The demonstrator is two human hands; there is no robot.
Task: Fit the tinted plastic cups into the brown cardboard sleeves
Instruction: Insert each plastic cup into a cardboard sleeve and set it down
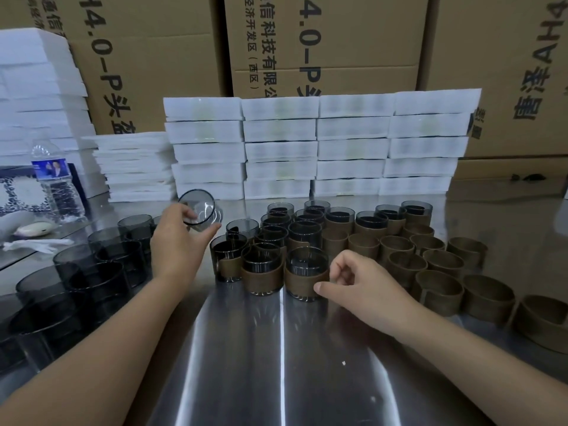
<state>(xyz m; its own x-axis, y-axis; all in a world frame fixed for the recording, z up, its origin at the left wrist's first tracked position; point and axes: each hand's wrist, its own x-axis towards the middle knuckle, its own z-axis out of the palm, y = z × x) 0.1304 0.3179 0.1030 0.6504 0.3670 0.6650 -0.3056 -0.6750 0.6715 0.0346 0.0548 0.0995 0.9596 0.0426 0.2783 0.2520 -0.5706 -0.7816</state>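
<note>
Over the steel table point(276, 364), your left hand point(181, 241) is gripping a cup point(200, 210), likely light and slick, by its wall; your right hand point(362, 287) is touching a sleeve point(301, 282), hold unclear.

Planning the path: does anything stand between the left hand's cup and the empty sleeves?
Yes. The sleeved cups stand between the held cup in the left hand and the empty sleeves; the right hand touches the front one. Lifting over likely clears them.

Single head-worn wide-angle view, looking forward and down across steel bench point(276, 364). Close over both forearms; stacked cartons point(338, 41) fill background. No second view.
</note>
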